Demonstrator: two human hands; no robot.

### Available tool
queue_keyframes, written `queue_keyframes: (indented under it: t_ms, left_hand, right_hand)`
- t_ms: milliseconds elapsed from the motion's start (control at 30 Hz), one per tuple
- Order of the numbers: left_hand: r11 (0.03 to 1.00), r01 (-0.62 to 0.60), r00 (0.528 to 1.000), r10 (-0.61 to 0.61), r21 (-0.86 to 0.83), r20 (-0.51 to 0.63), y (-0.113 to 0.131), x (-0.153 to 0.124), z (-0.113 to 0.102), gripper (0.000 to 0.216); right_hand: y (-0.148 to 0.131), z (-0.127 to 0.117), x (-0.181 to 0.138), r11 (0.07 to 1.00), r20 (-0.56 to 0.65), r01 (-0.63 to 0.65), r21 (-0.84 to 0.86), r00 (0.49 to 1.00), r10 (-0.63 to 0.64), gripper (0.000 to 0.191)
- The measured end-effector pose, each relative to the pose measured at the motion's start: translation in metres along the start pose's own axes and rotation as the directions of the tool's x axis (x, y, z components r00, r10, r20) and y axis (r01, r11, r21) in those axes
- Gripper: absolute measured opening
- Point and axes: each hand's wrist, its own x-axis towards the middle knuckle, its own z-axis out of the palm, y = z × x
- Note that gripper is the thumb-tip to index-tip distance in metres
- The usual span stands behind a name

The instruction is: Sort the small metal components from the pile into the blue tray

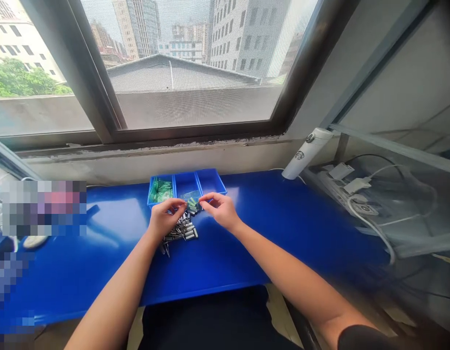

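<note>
My left hand (pixel 165 217) and my right hand (pixel 222 210) are raised over the middle of the blue table, thumbs and fingertips pinched. Stretched between them is a small clear plastic bag (pixel 192 201) with pale green pieces showing in or behind it. Below the hands lies a loose pile of metal parts (pixel 178 232), some thin and pointed, others short silvery cylinders; my left hand covers part of it. Just behind stands a blue three-part bin (pixel 212 182). Green plastic packets (pixel 162 190) fill its left compartment.
A white tumbler (pixel 305 154) leans near the wall at the back right of the blue table (pixel 283 214). Farther right are white plugs (pixel 357 185) and cables behind a clear panel. Blurred-out items lie at the left. A window (pixel 196 73) rises behind.
</note>
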Motion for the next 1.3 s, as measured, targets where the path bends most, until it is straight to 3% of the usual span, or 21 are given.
queue_keyframes:
  t_ms: [300, 400, 500, 733, 933, 1300]
  left_hand:
    - [1.0, 0.012, 1.0, -0.013, -0.006, -0.021, -0.0001, 0.0001, 0.0013, 0.011]
    - [0.998, 0.036, 0.999, -0.036, -0.053, 0.007, -0.0034, -0.0016, 0.0024, 0.026]
    - [0.995, 0.063, 0.998, -0.061, -0.077, 0.029, -0.0057, -0.0025, 0.0023, 0.044]
    - [1.0, -0.022, 0.998, 0.021, 0.02, 0.051, -0.0024, 0.0015, 0.0002, 0.016]
    - [0.999, 0.012, 0.998, -0.014, 0.03, 0.067, -0.0011, 0.0002, 0.0002, 0.011]
    - [0.998, 0.055, 0.996, -0.057, 0.023, 0.064, 0.0024, -0.0004, -0.0049, 0.021]
  right_hand:
    - [-0.0005, 0.0058, -0.0009, 1.0, -0.02, -0.019, 0.018, 1.0, 0.019, 0.029]
    - [0.0015, 0.0039, 0.0011, 1.0, 0.008, -0.029, 0.001, 1.0, 0.029, 0.036]
    - [0.0019, 0.0029, 0.0017, 1.0, 0.018, -0.008, -0.03, 1.0, 0.008, 0.029]
    - [0.0021, 0.0032, 0.0006, 0.998, 0.009, 0.005, -0.067, 1.0, -0.004, 0.022]
    - [0.0014, 0.0029, 0.0008, 0.992, -0.002, 0.043, -0.118, 0.999, -0.044, 0.019]
    - [0.006, 0.005, 0.0008, 0.99, 0.018, -0.115, 0.086, 0.993, 0.114, 0.027]
